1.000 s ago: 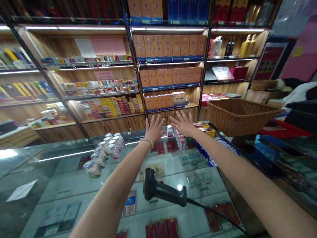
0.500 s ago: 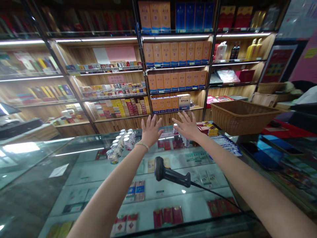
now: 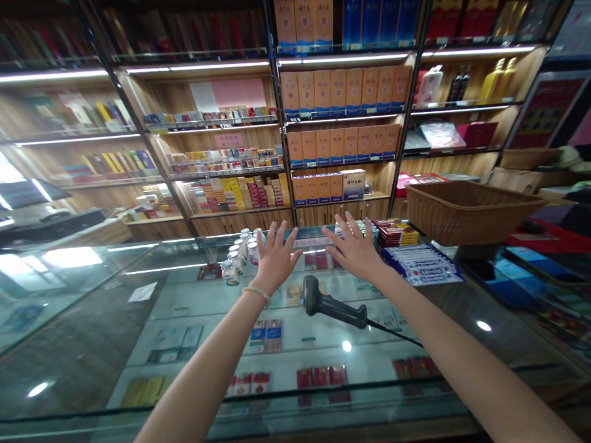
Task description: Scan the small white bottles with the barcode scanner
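Note:
My left hand is stretched out over the glass counter, fingers spread and nothing in it. Several small bottles with white caps stand just left of it, partly behind the fingers. Level with it, my right hand reaches forward with its fingers apart, also holding nothing. Close to its right are stacked red and yellow packets and a spread of blue and white wrapped sticks. Between my forearms a black barcode scanner lies on the glass, its cable running right under my right arm.
A brown wicker basket stands at the counter's right. Packs lie under the glass, such as red ones. Shelves at the back hold orange boxes. A white paper slip lies at left, and a monitor stands further off.
The view has shifted, so the counter and shelves sit further right in the picture. My right hand has moved slightly left relative to the goods, showing more packets. Both hands stay spread; the scanner lies still.

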Motion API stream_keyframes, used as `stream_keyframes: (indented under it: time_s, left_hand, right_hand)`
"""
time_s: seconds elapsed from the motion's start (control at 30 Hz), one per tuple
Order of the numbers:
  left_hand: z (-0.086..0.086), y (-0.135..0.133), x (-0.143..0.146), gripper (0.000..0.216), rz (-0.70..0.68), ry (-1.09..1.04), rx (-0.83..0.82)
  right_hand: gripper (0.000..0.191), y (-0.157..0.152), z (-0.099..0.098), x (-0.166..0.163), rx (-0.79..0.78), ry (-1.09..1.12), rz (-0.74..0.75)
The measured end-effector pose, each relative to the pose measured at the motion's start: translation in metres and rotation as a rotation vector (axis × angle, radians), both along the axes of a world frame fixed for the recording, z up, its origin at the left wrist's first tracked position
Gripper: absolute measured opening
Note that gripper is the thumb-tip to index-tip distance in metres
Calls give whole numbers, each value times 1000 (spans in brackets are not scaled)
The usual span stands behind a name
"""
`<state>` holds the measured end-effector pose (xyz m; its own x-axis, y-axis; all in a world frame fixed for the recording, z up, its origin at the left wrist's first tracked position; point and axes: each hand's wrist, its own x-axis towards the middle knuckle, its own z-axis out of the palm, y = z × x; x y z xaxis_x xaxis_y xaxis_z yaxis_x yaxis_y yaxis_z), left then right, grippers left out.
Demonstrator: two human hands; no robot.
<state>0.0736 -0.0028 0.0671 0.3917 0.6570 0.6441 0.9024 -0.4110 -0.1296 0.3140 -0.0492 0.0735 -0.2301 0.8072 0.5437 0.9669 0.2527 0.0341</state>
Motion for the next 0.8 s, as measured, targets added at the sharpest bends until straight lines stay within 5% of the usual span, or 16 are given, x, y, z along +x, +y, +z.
stream_keyframes:
  time_s: [0.4,0.8]
  left_hand:
    - [-33,-22,-11,55,96,-23,-35]
    - [-39,-32,-17,54,102,12,-85]
  right_hand:
    - [53,-10,-43,-11,108,40,-20]
    - [50,-9,-66,-11,124,17,-33]
